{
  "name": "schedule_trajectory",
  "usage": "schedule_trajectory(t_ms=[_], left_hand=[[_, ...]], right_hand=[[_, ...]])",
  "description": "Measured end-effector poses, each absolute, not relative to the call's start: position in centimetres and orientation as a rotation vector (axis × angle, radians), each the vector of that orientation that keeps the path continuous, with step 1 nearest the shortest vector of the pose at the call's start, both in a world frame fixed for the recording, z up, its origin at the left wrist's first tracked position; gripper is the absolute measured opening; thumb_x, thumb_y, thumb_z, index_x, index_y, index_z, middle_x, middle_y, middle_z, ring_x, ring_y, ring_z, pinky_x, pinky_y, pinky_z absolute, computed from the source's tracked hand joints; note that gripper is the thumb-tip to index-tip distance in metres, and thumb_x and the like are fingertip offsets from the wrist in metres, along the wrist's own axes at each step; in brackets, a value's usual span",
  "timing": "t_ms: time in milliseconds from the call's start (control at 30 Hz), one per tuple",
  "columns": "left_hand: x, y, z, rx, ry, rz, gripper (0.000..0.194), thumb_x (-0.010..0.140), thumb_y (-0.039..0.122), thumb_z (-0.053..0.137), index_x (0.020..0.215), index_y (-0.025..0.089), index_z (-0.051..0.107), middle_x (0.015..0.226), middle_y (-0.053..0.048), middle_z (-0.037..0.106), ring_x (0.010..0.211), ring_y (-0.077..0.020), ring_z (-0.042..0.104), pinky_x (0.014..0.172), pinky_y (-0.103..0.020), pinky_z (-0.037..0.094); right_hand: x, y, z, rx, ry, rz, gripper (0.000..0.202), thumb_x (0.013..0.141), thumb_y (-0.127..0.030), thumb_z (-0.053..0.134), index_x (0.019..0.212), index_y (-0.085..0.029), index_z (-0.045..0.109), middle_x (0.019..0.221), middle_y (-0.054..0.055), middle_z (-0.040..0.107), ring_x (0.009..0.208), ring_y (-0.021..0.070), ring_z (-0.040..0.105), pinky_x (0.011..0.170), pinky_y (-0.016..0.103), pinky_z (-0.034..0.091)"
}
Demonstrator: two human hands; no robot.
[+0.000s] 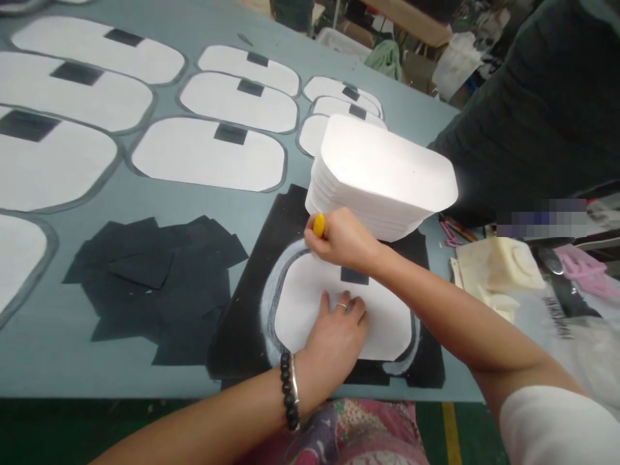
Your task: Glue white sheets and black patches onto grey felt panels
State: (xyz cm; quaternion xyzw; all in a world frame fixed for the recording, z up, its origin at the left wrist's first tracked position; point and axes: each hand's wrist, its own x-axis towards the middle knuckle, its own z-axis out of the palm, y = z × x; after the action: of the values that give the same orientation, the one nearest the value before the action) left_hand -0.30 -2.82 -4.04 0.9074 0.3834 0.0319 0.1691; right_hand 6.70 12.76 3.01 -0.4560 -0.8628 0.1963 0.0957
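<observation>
My left hand (334, 339), with a ring and a dark bead bracelet at the wrist, lies with fingers spread on a white rounded panel (295, 303). That panel has a dark square at its top edge and rests on a black sheet (242, 316) marked with a whitish band around the panel. Over the panel's upper edge, my right hand (341, 239) is closed around a yellow-handled tool (318, 225); the tool's tip is hidden. Just behind my right hand stands a tall stack of white panels (387, 161).
Rows of white panels with dark squares (208, 152) cover the table's far and left parts. Black pieces (155, 278) lie in a heap at left. At right are a cream container (498, 265), pink items (584, 268) and a person in dark clothing (527, 110).
</observation>
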Motion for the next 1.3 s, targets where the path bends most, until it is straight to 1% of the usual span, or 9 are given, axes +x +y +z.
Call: schedule_trajectory(t_ms=[100,233,400,533,700,800,933,1100,1300], left_hand=[[-0.3,-2.7,-4.1,2.557,1.084,0.042,0.043,0.105,0.015,0.032,0.132,0.015,0.066,0.145,-0.015,0.061,0.137,-0.0396,0.053,0.109,-0.074,0.049],[-0.2,-2.4,-4.2,2.578,1.067,0.025,0.042,0.104,0.015,0.035,0.134,0.015,0.064,0.145,-0.015,0.06,0.137,-0.0397,0.052,0.108,-0.074,0.05],[-0.2,-2.3,-4.4,2.609,1.07,0.001,0.04,0.102,0.014,0.04,0.134,0.017,0.064,0.144,-0.015,0.06,0.136,-0.0405,0.053,0.107,-0.073,0.051],[-0.3,-2.3,-4.4,2.636,1.041,-0.033,0.039,0.101,0.013,0.045,0.135,0.017,0.062,0.145,-0.015,0.059,0.137,-0.0412,0.052,0.107,-0.073,0.051],[-0.4,-2.2,-4.5,2.652,1.051,-0.05,0.039,0.101,0.013,0.046,0.136,0.019,0.062,0.145,-0.015,0.059,0.138,-0.0407,0.052,0.106,-0.072,0.051],[-0.4,-2.1,-4.4,2.672,1.044,-0.046,0.039,0.099,0.012,0.048,0.136,0.019,0.062,0.143,-0.016,0.059,0.137,-0.0408,0.052,0.105,-0.07,0.052],[-0.5,-2.0,-4.1,2.69,1.043,-0.043,0.04,0.098,0.013,0.052,0.135,0.02,0.063,0.144,-0.015,0.06,0.136,-0.0403,0.053,0.105,-0.068,0.052],[-0.5,-1.8,-3.8,2.682,1.061,-0.106,0.042,0.095,0.018,0.062,0.136,0.023,0.065,0.151,-0.017,0.057,0.136,-0.0404,0.054,0.107,-0.065,0.052],[-0.4,-1.8,-3.8,2.711,1.056,-0.156,0.048,0.094,0.014,0.062,0.14,0.026,0.066,0.157,-0.014,0.054,0.141,-0.0404,0.053,0.109,-0.066,0.052]], right_hand=[[7.6,12.8,2.8,-1.304,-2.533,0.685,0.026,0.096,-0.025,0.056,0.075,-0.016,0.069,0.058,-0.002,0.055,0.055,0.0098,0.042,0.062,0.027,0.031],[9.2,12.8,2.4,-1.47,-2.437,0.533,0.03,0.093,-0.023,0.058,0.065,-0.016,0.064,0.057,-0.001,0.056,0.054,0.0095,0.042,0.061,0.028,0.028],[10.8,12.7,2.1,-1.355,-2.355,0.738,0.026,0.097,-0.025,0.057,0.075,-0.016,0.069,0.063,0.0,0.063,0.06,0.0104,0.054,0.065,0.026,0.034],[12.7,12.4,1.8,-1.557,-2.279,0.508,0.029,0.092,-0.022,0.06,0.064,-0.017,0.063,0.057,0.0,0.057,0.056,0.0109,0.05,0.063,0.028,0.032],[16.8,11.4,1.4,-1.529,-2.132,0.702,0.028,0.096,-0.027,0.055,0.074,-0.016,0.068,0.063,0.0,0.065,0.059,0.0116,0.058,0.062,0.025,0.036],[18.9,10.8,1.6,-1.753,-2.125,0.495,0.031,0.094,-0.025,0.055,0.066,-0.016,0.067,0.057,0.002,0.061,0.054,0.0129,0.054,0.059,0.027,0.032],[16.6,10.2,1.9,-1.821,-2.234,0.261,0.033,0.094,-0.028,0.06,0.064,-0.017,0.068,0.057,0.004,0.061,0.054,0.0141,0.05,0.058,0.03,0.026],[11.6,10.1,0.6,-1.464,-2.26,0.547,0.033,0.102,-0.036,0.055,0.082,-0.018,0.073,0.068,0.0,0.067,0.065,0.0121,0.057,0.066,0.025,0.034],[22.6,7.5,0.6,-1.788,-1.931,0.524,0.034,0.099,-0.029,0.057,0.069,-0.016,0.066,0.061,0.0,0.064,0.059,0.0111,0.058,0.062,0.024,0.036]])
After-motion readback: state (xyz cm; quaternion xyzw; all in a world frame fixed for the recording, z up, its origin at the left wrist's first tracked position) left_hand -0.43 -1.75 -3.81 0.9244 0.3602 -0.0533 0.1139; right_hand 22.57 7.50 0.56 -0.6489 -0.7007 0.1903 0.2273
